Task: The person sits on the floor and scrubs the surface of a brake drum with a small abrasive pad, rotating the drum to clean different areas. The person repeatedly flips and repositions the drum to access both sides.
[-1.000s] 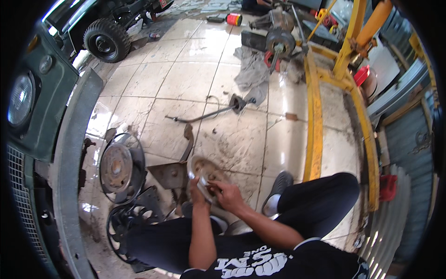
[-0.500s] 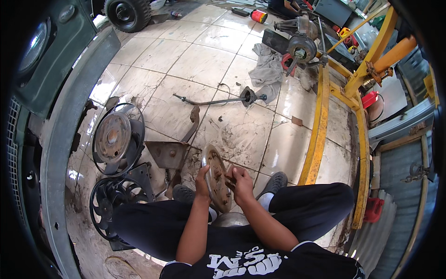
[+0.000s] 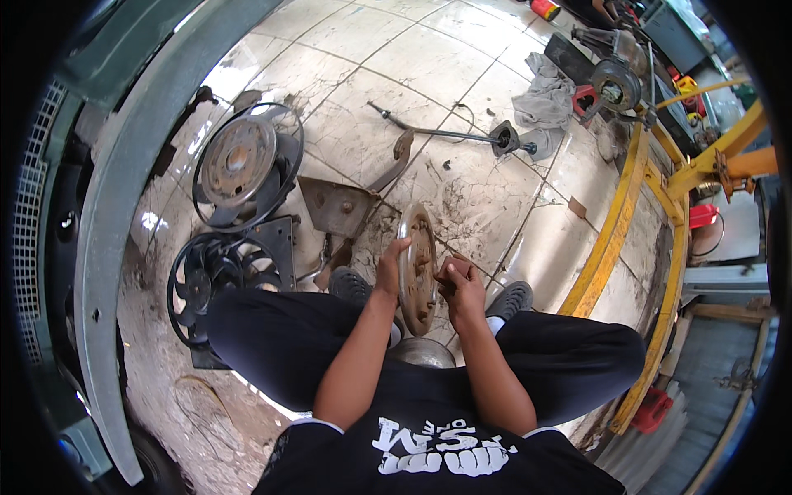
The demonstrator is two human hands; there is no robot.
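Observation:
Between my knees, a round rusty metal plate [image 3: 418,285] stands on edge, with a shiny rim and several studs on its inner face. My left hand [image 3: 390,268] is closed on its left rim. Close to the studded face, my right hand [image 3: 463,290] has its fingers curled together; whatever they pinch, if anything, is hidden. Below the plate, a rounded silvery metal piece [image 3: 423,352] shows partly between my legs.
Left of me lie a rusty disc [image 3: 239,161] in a black ring and a black fan [image 3: 202,285]. Ahead are a metal pedal bracket [image 3: 334,205] and a long rod [image 3: 445,132]. A yellow steel frame [image 3: 615,235] stands right, a grey bumper [image 3: 136,181] left.
My view has shifted left and downward, so the floor parts appear farther up and right. My left hand still grips the plate; my right hand has drawn slightly away from its face.

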